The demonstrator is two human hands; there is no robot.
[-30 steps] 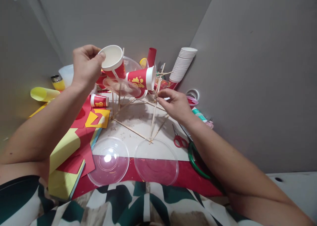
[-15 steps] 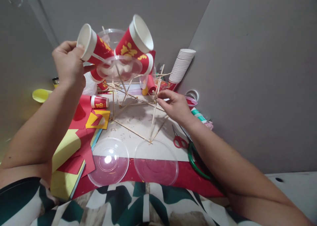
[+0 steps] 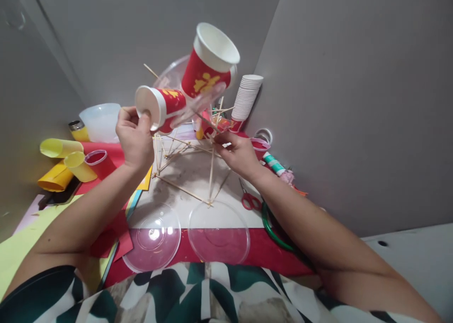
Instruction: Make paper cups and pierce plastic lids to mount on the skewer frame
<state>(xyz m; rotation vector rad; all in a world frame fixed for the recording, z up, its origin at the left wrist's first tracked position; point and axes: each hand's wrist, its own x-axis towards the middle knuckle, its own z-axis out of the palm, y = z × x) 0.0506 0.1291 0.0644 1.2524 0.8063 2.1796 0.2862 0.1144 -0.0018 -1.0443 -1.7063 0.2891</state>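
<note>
My left hand (image 3: 135, 136) is closed on the rim of a red-and-white paper cup (image 3: 171, 101), thumb inside its mouth. That cup belongs to a tilted wheel of several cups and clear plastic discs (image 3: 173, 73); a larger-looking paper cup (image 3: 207, 73) rises at its top. A thin stick (image 3: 150, 70) pokes out behind the wheel, and another length runs from its near side toward my right hand (image 3: 235, 153). The fingers of this hand are pinched at the top joint of a wooden stick frame (image 3: 211, 172), which stands on the white board.
Two clear round lids (image 3: 152, 238) lie at the front edge. Red-handled scissors (image 3: 251, 201) and a green ring (image 3: 274, 231) are right of the frame. Stacked paper cups (image 3: 247, 96) lean at the back. Coloured paper and yellow rolls (image 3: 62, 147) crowd the left.
My left hand has moved right and down, and the cup wheel has tilted and shifted right toward my right hand. My right hand stays pinched at the frame's top.
</note>
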